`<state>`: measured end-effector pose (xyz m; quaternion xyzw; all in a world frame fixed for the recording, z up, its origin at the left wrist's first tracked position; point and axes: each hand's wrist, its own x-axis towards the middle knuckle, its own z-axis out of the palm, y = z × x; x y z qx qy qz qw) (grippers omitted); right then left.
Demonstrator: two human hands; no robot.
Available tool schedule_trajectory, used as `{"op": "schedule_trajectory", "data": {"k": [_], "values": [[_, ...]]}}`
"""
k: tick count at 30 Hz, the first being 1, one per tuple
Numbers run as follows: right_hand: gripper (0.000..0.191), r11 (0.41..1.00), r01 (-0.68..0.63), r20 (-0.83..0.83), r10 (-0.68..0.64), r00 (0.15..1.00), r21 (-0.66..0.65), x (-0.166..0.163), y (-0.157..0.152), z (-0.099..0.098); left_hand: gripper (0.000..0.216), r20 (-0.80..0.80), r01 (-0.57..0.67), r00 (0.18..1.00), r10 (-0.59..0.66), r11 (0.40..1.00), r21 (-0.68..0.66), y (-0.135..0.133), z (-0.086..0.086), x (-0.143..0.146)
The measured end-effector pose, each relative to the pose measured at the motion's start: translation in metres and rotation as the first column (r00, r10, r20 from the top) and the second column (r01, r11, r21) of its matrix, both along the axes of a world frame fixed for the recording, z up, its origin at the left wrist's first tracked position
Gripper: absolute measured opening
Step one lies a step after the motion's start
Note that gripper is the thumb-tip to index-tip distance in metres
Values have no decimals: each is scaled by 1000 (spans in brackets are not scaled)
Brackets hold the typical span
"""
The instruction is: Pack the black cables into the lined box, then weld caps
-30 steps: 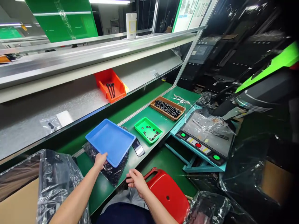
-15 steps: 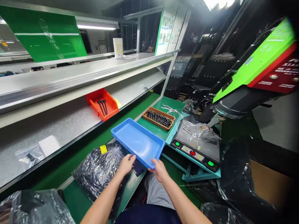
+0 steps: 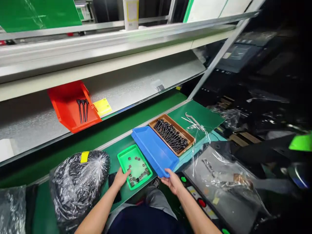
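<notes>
My right hand (image 3: 173,181) pinches the near corner of an empty blue tray (image 3: 157,151), which sits tilted beside a brown tray (image 3: 168,117) full of black screw-like parts with long thin shafts. My left hand (image 3: 120,178) is closed on the left rim of a shallow green tray (image 3: 136,159), its thumb inside. Several small square metal pieces (image 3: 146,170) lie scattered in that green tray. The blue tray is between the green and brown ones.
Left of my hands sits a plastic bag (image 3: 80,185) of dark parts with a yellow label. An orange bin (image 3: 73,107) holding 3 black screw-like parts is on the shelf. At right stands a machine with coloured buttons (image 3: 201,202), plastic film (image 3: 219,172) over it.
The blue tray has come down beside the brown tray. My left hand has left it and now grips the green tray, which was not visible before. The view has turned downward.
</notes>
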<state>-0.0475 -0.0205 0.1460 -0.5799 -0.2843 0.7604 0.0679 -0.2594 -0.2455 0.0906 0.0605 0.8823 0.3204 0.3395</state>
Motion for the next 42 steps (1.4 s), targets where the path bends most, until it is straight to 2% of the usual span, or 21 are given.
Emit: {"op": "schedule_trajectory", "data": {"k": [3,5,9,14,20,25,28,31,34,36,39,42], "values": [[24,960,-271,163,258,952,64,-2,7,-15,42,-80,-26,997,9,977,-211,15,6,21],[24,922,-385,181,372,910,38,-2,3,-22,32,-125,-87,991,53,952,-292,17,12,26],[32,910,-406,51,411,910,-83,-2,1,-29,28,-178,-187,976,128,912,-365,2,21,24],[34,851,-495,87,514,853,-176,-9,9,-41,29,-168,-192,976,136,901,-390,-16,24,18],[27,888,-431,147,454,879,-164,-10,10,-57,27,-107,-143,988,115,937,-318,-8,19,22],[34,901,-411,163,431,888,-140,-4,10,-60,33,-65,-144,989,132,959,-243,-1,13,24],[42,917,-388,192,398,897,-93,8,8,-56,40,-86,-146,987,132,973,-179,-15,17,24],[47,930,-362,245,368,897,-71,32,-1,-51,42,-220,-224,957,189,964,-144,-48,21,34],[45,958,-271,312,286,906,-93,61,-18,-53,49,-332,-238,932,148,939,-249,-85,18,50],[43,974,-200,341,225,913,-107,80,-30,-57,65,-312,-199,946,83,910,-363,-97,13,60],[42,974,-172,357,215,909,-146,103,-43,-67,86,-266,-198,961,75,860,-470,-89,3,66],[38,955,-255,333,293,896,-153,122,-46,-75,86,-305,-252,946,106,832,-494,-68,-2,63]]}}
